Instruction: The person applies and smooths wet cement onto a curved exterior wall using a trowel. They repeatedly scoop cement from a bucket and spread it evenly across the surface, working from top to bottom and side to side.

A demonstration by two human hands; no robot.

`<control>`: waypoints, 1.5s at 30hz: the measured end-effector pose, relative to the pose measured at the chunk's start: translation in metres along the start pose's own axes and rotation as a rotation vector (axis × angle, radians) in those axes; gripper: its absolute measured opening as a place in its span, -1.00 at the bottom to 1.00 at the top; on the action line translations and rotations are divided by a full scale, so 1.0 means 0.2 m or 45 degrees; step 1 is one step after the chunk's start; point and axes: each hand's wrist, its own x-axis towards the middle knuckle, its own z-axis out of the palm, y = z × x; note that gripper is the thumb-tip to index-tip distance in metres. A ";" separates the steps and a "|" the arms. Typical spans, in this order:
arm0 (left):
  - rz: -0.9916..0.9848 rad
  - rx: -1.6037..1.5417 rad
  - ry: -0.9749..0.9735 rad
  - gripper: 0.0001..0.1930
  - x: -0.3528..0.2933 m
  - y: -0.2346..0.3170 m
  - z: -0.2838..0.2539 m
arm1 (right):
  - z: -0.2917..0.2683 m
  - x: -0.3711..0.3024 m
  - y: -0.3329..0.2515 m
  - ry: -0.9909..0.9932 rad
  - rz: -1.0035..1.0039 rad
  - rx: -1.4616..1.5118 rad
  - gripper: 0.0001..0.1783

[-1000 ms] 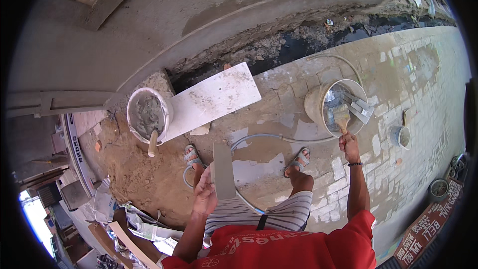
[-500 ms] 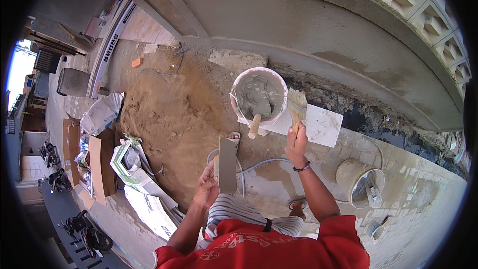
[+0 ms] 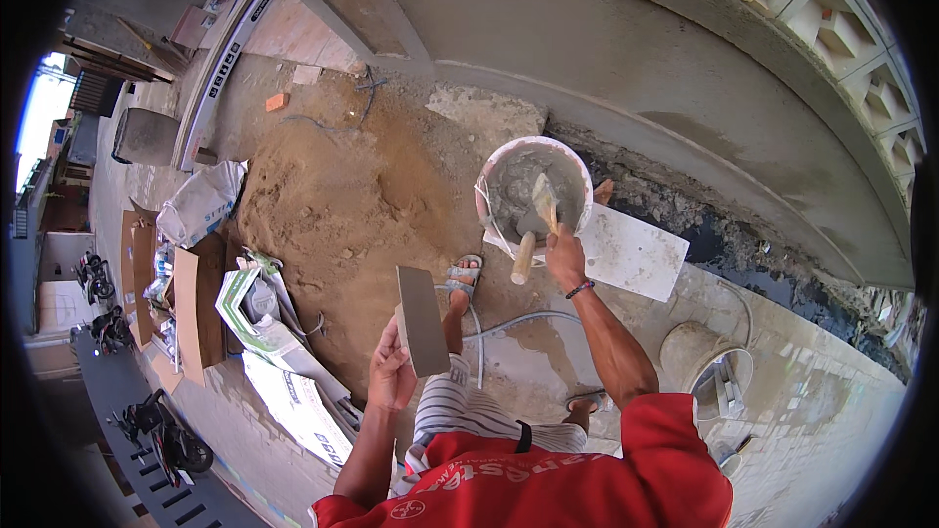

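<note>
My left hand (image 3: 391, 370) is closed around the back of a flat rectangular plastering float (image 3: 423, 323), its grey face turned to the right. The float is held in front of my left leg. My right hand (image 3: 565, 259) grips the handle of a brush (image 3: 545, 199), whose bristle end is over the bucket's opening, at or just above the wet mortar (image 3: 514, 186); contact is hard to tell. This mortar fills much of a whitish bucket (image 3: 480, 198). Out over the bucket's near rim sticks the wooden handle (image 3: 524, 256) of a trowel, its blade hidden.
A white board (image 3: 641, 252) lies beside the bucket, near a dark wet trench (image 3: 743, 259) along the plastered wall (image 3: 528, 20). Sand (image 3: 333, 196) is heaped to the left, by cardboard boxes (image 3: 201, 318). A second bucket (image 3: 685, 352) with tools and a hose (image 3: 528, 321) are at right.
My right hand has brought the brush leftward from beside the bucket to over the mortar. My left hand and the float have shifted left, uncovering my sandalled foot.
</note>
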 end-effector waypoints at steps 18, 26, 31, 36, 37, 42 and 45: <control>-0.553 0.379 -0.440 -0.36 -0.06 -1.02 0.59 | -1.09 -1.86 2.70 0.771 1.186 -0.133 -0.74; -0.489 0.673 -0.415 -0.44 -0.26 -1.43 0.65 | -0.92 -1.58 3.47 0.532 1.578 -0.006 -0.68; -0.555 0.649 -0.441 -0.37 -0.25 -1.52 0.68 | -0.85 -1.69 3.61 0.442 1.515 0.039 -0.65; -0.631 0.622 -0.514 -0.41 -0.27 -1.45 0.83 | -0.93 -1.98 3.33 0.840 1.219 0.261 -0.69; -0.638 0.614 -0.539 -0.41 -0.25 -1.42 0.84 | -0.93 -2.04 3.23 0.958 1.118 0.360 -0.70; -0.670 0.473 -0.560 -0.28 -0.22 -1.11 0.83 | -0.99 -1.93 2.37 0.962 0.744 0.841 -0.69; -0.612 0.366 -0.490 -0.27 -0.18 -0.88 0.70 | -0.95 -1.65 1.70 0.822 0.442 0.693 -0.67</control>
